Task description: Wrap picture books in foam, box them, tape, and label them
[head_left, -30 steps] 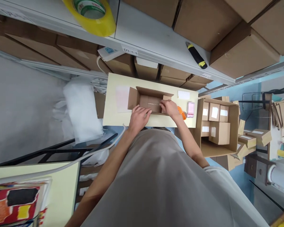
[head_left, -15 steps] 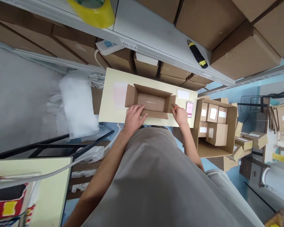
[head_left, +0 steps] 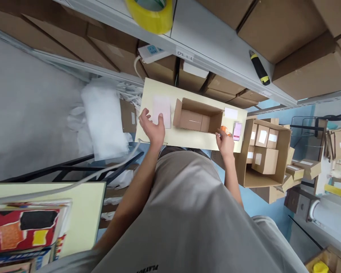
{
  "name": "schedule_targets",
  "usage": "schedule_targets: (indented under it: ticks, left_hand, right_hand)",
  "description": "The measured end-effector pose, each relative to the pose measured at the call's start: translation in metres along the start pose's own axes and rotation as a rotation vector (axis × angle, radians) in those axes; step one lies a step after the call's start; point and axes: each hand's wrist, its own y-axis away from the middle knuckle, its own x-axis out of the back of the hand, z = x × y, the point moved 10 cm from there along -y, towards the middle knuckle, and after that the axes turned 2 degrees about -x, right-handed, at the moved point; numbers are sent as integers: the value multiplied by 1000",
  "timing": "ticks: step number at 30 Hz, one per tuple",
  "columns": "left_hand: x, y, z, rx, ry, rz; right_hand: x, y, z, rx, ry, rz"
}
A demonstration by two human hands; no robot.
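We wear a loose grey top [head_left: 193,201], softly creased, with dark capital lettering [head_left: 147,269] across the chest; short sleeves [head_left: 74,262], bare left hand [head_left: 152,129] and right hand [head_left: 225,145], dark cloth [head_left: 184,150] past the hem

Carries 1 open carton [head_left: 197,120] at the middle of the pale yellow tabletop [head_left: 184,137], with 1 pinkish sheet [head_left: 165,104] at 9 o'clock from it, 1 white slip [head_left: 230,113] at 3 o'clock, 1 phone [head_left: 236,132] towards 4.
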Motion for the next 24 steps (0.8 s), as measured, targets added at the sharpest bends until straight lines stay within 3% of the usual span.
schedule_targets:
  ticks: [3,7,15,20,24]
  left_hand:
    - [-15,-36,-46,246,-57,-6]
    - [-47,-53,-72,443,-124,-98]
    - [-67,-61,-91,440,-25,-184]
    - [-55,-59,-92,444,-39,-218]
    - [-20,-55,-69,276,77,-126]
  right_hand:
    - [-1,11,-12,-51,-33,40]
    - [-4,28,-17,-130,-53,46]
    - [3,56,3,-245,-46,69]
    - [3,38,-1,-202,-56,31]
    - [8,12,-18,-81,-92,29]
